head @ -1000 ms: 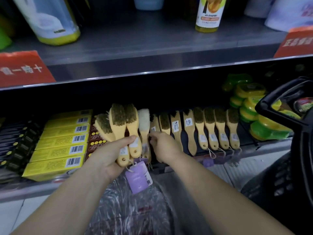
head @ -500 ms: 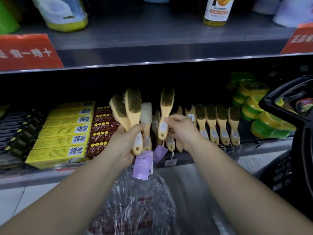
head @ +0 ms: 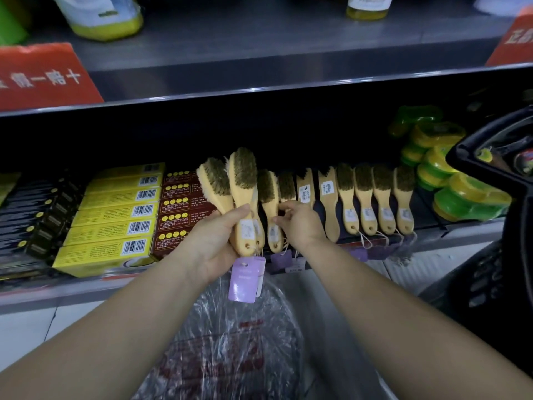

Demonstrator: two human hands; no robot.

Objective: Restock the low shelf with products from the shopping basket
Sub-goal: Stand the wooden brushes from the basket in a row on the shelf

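Low shelf (head: 467,233) holds a row (head: 383,197) of brushes beside yellow boxes (head: 115,215). Left hand (head: 216,243) grips a bundle (head: 243,174) of brushes by the handles (purple tags (head: 243,280) dangling). Right hand (head: 301,223) pinches the handle of the leftmost shelved brush (head: 269,192). Basket (head: 490,134) sits right.

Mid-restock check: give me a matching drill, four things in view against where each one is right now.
1 bundle of tagged wooden brushes
2 single wooden brush
3 yellow barcoded cardboard boxes
4 green-and-yellow round tubs

A low shelf, right end
B gripped in left hand
C low shelf, left part
D pinched by right hand

Pairs: 1-B, 2-D, 3-C, 4-A
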